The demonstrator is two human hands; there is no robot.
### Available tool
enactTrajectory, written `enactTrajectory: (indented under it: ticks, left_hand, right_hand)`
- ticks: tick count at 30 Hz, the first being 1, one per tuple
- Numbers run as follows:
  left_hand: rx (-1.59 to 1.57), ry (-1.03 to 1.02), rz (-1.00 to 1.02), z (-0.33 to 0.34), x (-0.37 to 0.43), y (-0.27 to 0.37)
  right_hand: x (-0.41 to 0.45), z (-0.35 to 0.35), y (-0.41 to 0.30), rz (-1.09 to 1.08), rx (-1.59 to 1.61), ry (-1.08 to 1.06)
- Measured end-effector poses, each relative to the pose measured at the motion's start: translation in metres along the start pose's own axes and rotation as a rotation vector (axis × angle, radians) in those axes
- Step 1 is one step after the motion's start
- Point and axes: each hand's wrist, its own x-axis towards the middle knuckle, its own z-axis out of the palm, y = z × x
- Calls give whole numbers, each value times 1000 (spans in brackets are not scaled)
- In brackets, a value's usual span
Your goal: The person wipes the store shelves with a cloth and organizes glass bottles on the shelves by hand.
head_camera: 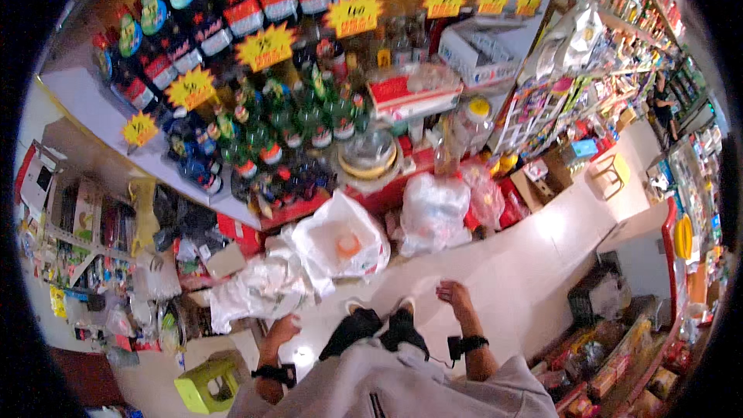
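My left hand (282,330) is low at the left, fingers partly curled, just below a heap of white plastic bags (261,284). My right hand (454,293) hangs over the pale tiled floor, its fingers loosely bent; nothing shows in it. Between and beyond the hands stands a bin or basket lined with a white plastic bag (371,244), with a small orange-red thing (348,245) inside. Right of it sits a filled, translucent plastic bag (435,215). Whether my left hand touches the bags or holds anything cannot be told.
Shelves ahead carry green bottles (313,119), dark bottles, a lidded round container (367,155) and an open carton (482,49). A lime-green stool (200,386) stands lower left, a yellow stool (612,174) farther right. A person (663,104) is far off at the right. A red-edged counter (672,261) bounds the right.
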Motion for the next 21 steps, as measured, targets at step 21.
enactTrajectory:
  ticks: [21]
  left_hand:
    - [-129,220,131,29,69,75]
  right_hand:
    - [61,126,-128,11,-465,-172]
